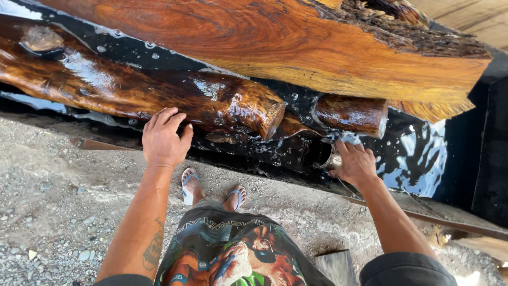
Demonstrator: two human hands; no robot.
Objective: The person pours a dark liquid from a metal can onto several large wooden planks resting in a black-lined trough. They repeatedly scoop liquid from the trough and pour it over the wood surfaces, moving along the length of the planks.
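Left hand (163, 139) on wet log (159, 92) edge

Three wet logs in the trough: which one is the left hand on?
The left hand rests on the long dark glossy log at the front left. The short round stub lies by the right hand; the big orange slab sits behind, untouched.

L hand (163, 139) flat; R hand (353, 162) maybe gripping.

Glossy wet wood logs (159, 95), rough matt gravel (47, 212).
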